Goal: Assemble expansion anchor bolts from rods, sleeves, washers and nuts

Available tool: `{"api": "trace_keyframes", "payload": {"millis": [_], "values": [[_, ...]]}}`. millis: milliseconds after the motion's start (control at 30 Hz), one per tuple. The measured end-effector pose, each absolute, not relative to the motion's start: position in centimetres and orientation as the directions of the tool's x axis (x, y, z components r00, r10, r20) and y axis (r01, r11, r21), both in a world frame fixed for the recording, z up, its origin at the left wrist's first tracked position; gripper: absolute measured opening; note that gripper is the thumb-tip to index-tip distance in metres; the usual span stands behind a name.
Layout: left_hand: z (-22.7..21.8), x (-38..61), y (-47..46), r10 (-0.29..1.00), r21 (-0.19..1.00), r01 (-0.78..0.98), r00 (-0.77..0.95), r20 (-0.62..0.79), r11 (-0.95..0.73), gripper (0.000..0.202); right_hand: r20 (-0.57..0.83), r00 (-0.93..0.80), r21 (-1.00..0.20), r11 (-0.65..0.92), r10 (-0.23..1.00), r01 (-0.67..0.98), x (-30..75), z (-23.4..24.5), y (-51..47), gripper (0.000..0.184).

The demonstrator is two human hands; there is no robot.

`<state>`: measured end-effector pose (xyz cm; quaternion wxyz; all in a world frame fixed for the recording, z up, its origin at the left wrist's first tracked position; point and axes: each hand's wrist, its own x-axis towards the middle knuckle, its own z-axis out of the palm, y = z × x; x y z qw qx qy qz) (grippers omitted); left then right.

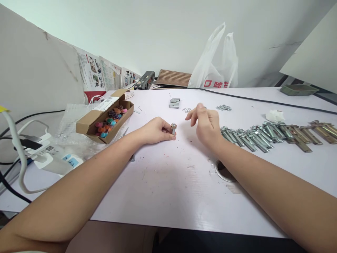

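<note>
My left hand (pixel 158 130) is closed on an expansion bolt (pixel 173 128), held upright at the tabletop between thumb and fingers. A ring or nut sits around its upper end. To the right, my right hand (pixel 206 123) hovers over the table with loosely bent fingers apart, and I see nothing in it. Just beyond its fingertips lie a few small washers (pixel 186 110). A pile of small nuts or washers (pixel 223 108) is farther right. Several metal sleeves (pixel 174 103) lie together behind the bolt. Beside my right forearm is a row of silver expansion bolts (pixel 247 138).
Brassy bolts (pixel 302 138) continue the row rightward. A cardboard box (pixel 105 117) of colourful pieces stands left, near white chargers and cables (pixel 44 151). A round hole (pixel 225 171) opens near my right forearm. A plastic bag (pixel 216 66) and black cable (pixel 250 96) are at the back.
</note>
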<state>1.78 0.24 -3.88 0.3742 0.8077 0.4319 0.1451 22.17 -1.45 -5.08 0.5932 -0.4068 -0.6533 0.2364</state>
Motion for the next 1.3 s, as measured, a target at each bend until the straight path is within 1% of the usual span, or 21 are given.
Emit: {"api": "trace_keyframes", "payload": {"millis": [67, 133, 200, 267, 333, 433, 500, 567, 600, 667, 733, 767, 833, 900, 933, 967, 1000, 1067, 1167, 1200, 1300], "values": [[-3.8, 1.8, 0.2, 0.817, 0.725, 0.601, 0.569, -0.094, -0.335, 0.033, 0.588, 0.148, -0.799, 0.541, 0.796, 0.263, 22.9, -5.0, -0.5, 0.065], [-3.8, 1.9, 0.1, 0.823, 0.727, 0.608, 0.559, -0.106, -0.319, 0.033, 0.580, 0.238, -0.806, 0.506, 0.779, 0.305, 23.8, -5.0, 0.5, 0.060], [-3.8, 1.9, 0.1, 0.822, 0.729, 0.609, 0.558, -0.113, -0.313, 0.034, 0.567, 0.257, -0.812, 0.479, 0.783, 0.334, 24.5, -5.2, 1.2, 0.052], [-3.9, 1.9, 0.1, 0.821, 0.732, 0.605, 0.560, -0.111, -0.313, 0.035, 0.565, 0.197, -0.808, 0.489, 0.802, 0.328, 24.8, -5.4, 1.4, 0.047], [-4.0, 1.9, 0.1, 0.820, 0.741, 0.593, 0.563, -0.102, -0.315, 0.035, 0.579, 0.067, -0.785, 0.532, 0.813, 0.318, 24.4, -5.5, 0.9, 0.048], [-4.0, 1.8, 0.1, 0.814, 0.743, 0.581, 0.574, -0.084, -0.332, 0.034, 0.609, -0.183, -0.685, 0.629, 0.771, 0.369, 23.5, -5.2, -0.6, 0.052], [-3.9, 1.8, 0.1, 0.810, 0.733, 0.584, 0.582, -0.077, -0.350, 0.033, 0.637, -0.297, -0.602, 0.700, 0.711, 0.384, 22.9, -4.9, -1.4, 0.059], [-3.8, 1.8, 0.0, 0.809, 0.727, 0.591, 0.583, -0.084, -0.351, 0.033, 0.676, -0.307, -0.561, 0.738, 0.670, 0.374, 22.5, -4.7, -1.9, 0.063], [-3.7, 1.8, 0.0, 0.809, 0.727, 0.593, 0.581, -0.089, -0.346, 0.033, 0.692, -0.293, -0.554, 0.745, 0.660, 0.370, 22.4, -4.7, -2.0, 0.062], [-3.7, 1.9, -0.1, 0.809, 0.725, 0.598, 0.580, -0.096, -0.342, 0.033, 0.689, -0.278, -0.552, 0.733, 0.669, 0.396, 22.2, -4.8, -2.0, 0.052], [-3.6, 1.9, -0.1, 0.808, 0.724, 0.595, 0.582, -0.088, -0.350, 0.034, 0.658, -0.327, -0.537, 0.727, 0.678, 0.428, 22.1, -5.0, -1.9, 0.043], [-3.6, 1.9, -0.1, 0.808, 0.726, 0.591, 0.584, -0.084, -0.352, 0.034, 0.647, -0.359, -0.523, 0.734, 0.672, 0.433, 22.1, -5.1, -1.9, 0.041], [-3.6, 1.9, -0.1, 0.809, 0.735, 0.584, 0.582, -0.084, -0.344, 0.033, 0.660, -0.374, -0.509, 0.754, 0.651, 0.415, 22.2, -5.0, -2.0, 0.045], [-3.7, 1.9, -0.1, 0.817, 0.738, 0.588, 0.570, -0.088, -0.331, 0.034, 0.699, -0.311, -0.521, 0.757, 0.644, 0.395, 22.4, -4.9, -1.9, 0.050], [-3.7, 1.9, -0.1, 0.821, 0.734, 0.594, 0.564, -0.088, -0.330, 0.034, 0.709, -0.264, -0.538, 0.743, 0.655, 0.399, 22.5, -4.8, -1.9, 0.050], [-3.8, 1.9, -0.1, 0.823, 0.728, 0.599, 0.561, -0.085, -0.333, 0.035, 0.705, -0.228, -0.555, 0.723, 0.671, 0.411, 22.6, -4.8, -1.9, 0.045], [-3.8, 1.9, -0.1, 0.824, 0.722, 0.602, 0.561, -0.078, -0.341, 0.036, 0.688, -0.218, -0.569, 0.701, 0.692, 0.430, 22.6, -4.7, -1.8, 0.036], [-4.0, 2.0, -0.1, 0.821, 0.720, 0.593, 0.568, -0.058, -0.360, 0.034, 0.622, -0.288, -0.567, 0.673, 0.728, 0.475, 22.4, -4.8, -1.7, 0.016], [-4.1, 2.1, -0.2, 0.813, 0.720, 0.581, 0.581, -0.040, -0.379, 0.033, 0.458, -0.487, -0.514, 0.668, 0.744, 0.538, 22.0, -5.1, -1.6, 0.018], [-4.0, 2.1, -0.3, 0.810, 0.711, 0.588, 0.585, -0.044, -0.386, 0.034, 0.407, -0.522, -0.503, 0.661, 0.750, 0.557, 22.0, -5.2, -1.5, 0.017], [-2.8, 1.9, -0.7, 0.810, 0.654, 0.638, 0.583, -0.066, -0.406, 0.040, 0.309, -0.507, -0.534, 0.588, 0.805, 0.607, 22.5, -4.6, -1.2, 0.018]]}}
